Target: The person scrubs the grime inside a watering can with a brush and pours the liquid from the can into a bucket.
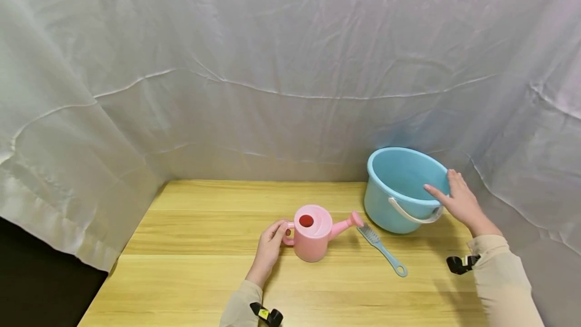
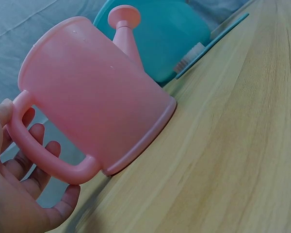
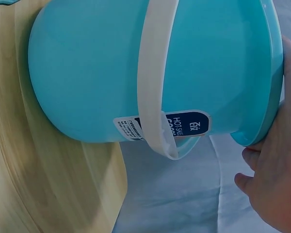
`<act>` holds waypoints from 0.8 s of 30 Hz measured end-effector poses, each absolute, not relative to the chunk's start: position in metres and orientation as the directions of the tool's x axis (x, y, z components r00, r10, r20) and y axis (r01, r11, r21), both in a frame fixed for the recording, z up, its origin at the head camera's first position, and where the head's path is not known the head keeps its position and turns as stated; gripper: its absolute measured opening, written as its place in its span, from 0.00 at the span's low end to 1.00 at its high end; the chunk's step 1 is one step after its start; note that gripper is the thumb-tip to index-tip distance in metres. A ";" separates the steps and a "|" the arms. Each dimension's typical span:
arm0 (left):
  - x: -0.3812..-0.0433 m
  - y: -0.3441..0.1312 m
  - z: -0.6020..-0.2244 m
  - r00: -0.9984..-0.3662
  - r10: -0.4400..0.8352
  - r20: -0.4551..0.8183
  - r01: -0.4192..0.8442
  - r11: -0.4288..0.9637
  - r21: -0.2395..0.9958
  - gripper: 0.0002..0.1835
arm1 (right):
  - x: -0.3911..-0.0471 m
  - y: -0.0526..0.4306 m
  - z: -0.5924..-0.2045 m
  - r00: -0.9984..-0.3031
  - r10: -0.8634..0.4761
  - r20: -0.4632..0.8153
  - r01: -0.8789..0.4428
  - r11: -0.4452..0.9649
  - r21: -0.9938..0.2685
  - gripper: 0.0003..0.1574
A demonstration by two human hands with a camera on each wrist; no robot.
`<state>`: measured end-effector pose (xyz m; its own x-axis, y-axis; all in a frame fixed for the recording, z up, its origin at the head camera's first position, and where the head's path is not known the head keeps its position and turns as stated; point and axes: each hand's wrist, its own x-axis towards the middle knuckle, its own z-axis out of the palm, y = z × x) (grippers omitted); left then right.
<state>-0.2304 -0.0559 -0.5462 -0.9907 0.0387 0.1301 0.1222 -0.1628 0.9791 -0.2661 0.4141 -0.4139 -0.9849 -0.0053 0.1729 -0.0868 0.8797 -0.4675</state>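
Note:
My left hand (image 1: 271,246) holds the handle of a pink watering can (image 1: 311,246), thumb on top of the handle and fingers through its loop in the left wrist view. The can stands upright on the table, its spout pointing right. At the right, a light-blue bucket (image 1: 381,206) stands upright. Across its right rim lies my right hand (image 1: 464,205), thumb over the opening and the other fingers along the outer side. The bucket's white carrying handle (image 3: 155,73) hangs down its near side. In the right wrist view the thumb's tip is hidden behind the rim.
A blue brush (image 1: 385,251) with pale bristles lies on the wooden table (image 1: 204,276), between can and bucket, its bristle end near the spout. Grey curtains (image 1: 290,64) enclose the back and sides. The bucket stands close to the back right curtain.

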 end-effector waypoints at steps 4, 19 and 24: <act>-0.231 -0.056 -0.546 -0.992 0.045 0.121 0.111 -0.178 0.978 0.19 | -0.264 0.413 -0.411 -0.988 -0.008 0.157 -0.082 0.881 -0.467 0.60; -0.235 -0.062 -0.542 -0.993 0.101 0.066 0.054 -0.121 0.991 0.19 | -0.265 0.413 -0.411 -0.987 -0.004 0.163 -0.081 0.881 -0.465 0.61; -0.238 -0.061 -0.541 -0.992 0.116 0.051 0.036 -0.126 0.991 0.20 | -0.265 0.412 -0.412 -0.986 -0.003 0.167 -0.082 0.880 -0.467 0.61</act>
<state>-0.2378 -0.0612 -0.5406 -0.9920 0.1156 0.0511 0.0364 -0.1262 0.9913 -0.2652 0.4124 -0.4117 -0.9859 -0.0032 0.1673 -0.0821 0.8804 -0.4671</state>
